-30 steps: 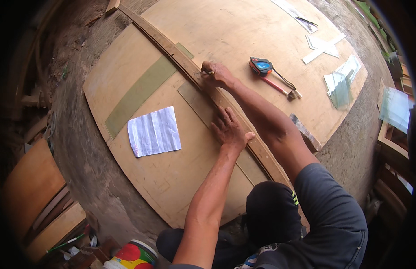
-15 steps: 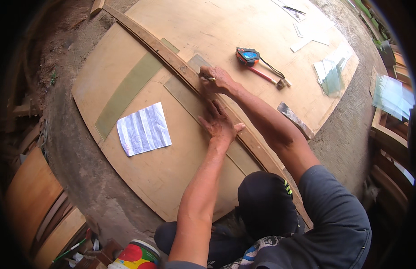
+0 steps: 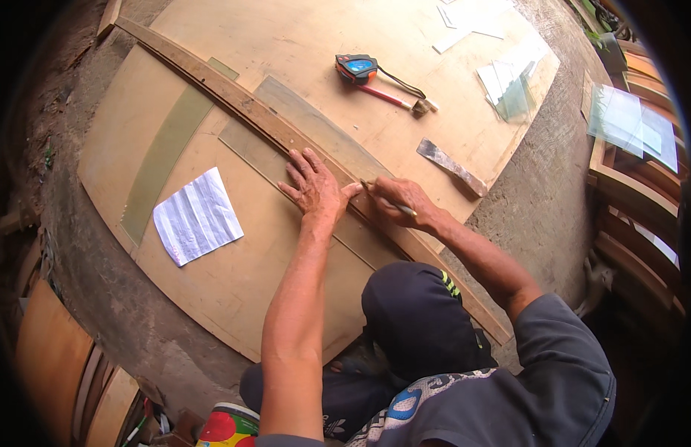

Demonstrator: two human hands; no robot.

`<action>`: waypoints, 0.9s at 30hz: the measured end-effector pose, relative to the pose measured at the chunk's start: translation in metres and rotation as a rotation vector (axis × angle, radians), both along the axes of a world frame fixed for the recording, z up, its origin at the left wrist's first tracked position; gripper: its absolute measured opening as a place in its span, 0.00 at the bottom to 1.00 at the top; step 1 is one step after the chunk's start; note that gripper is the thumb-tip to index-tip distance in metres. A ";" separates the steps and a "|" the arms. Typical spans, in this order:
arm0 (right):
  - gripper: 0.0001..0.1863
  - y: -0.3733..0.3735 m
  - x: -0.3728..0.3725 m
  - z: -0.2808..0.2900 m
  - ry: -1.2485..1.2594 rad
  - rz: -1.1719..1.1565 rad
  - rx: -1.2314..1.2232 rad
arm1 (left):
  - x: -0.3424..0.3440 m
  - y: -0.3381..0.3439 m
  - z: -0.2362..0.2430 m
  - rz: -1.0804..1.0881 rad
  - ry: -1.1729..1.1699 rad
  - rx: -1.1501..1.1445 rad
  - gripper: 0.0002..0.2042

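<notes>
A long wooden straightedge (image 3: 274, 117) lies diagonally over a clear glass pane (image 3: 315, 119) on the plywood board (image 3: 274, 290). My left hand (image 3: 318, 190) presses down on the straightedge with its fingers spread. Just to the right, my right hand (image 3: 400, 200) is closed round a slim, pen-shaped glass cutter (image 3: 406, 211). The cutter's dark tip meets the straightedge's far side, close to my left thumb; whether it touches the glass is hard to see. A greenish glass strip (image 3: 163, 160) lies farther left, partly under the straightedge.
A creased paper sheet (image 3: 198, 216) lies left of my forearm. Beyond my hands are a tape measure (image 3: 356, 67), a red-handled brush (image 3: 394, 98) and a scraper-like blade (image 3: 451, 167). Glass offcuts (image 3: 509, 89) sit far right; more panes (image 3: 632, 127) rest on wooden frames. A paint can (image 3: 227, 426) stands near.
My right hand has slid toward me along the straightedge with the cutter, passing from beyond my left hand to its right. The view has shifted, so the board's things appear farther left.
</notes>
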State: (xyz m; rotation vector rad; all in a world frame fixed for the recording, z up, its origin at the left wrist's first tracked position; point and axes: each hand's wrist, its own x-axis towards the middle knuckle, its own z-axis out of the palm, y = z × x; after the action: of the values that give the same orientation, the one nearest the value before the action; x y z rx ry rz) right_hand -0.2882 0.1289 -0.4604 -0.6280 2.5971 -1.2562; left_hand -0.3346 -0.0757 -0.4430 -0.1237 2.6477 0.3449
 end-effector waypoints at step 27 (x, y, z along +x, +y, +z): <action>0.21 0.111 0.238 0.012 -0.107 -0.221 0.650 | 0.002 0.000 0.004 0.072 -0.049 -0.014 0.70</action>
State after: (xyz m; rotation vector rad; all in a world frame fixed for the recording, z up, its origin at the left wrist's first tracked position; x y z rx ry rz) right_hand -0.0501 0.2398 -0.4487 -0.1495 2.7950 -0.4025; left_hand -0.3325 -0.0753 -0.4388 -0.2294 2.6019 0.3419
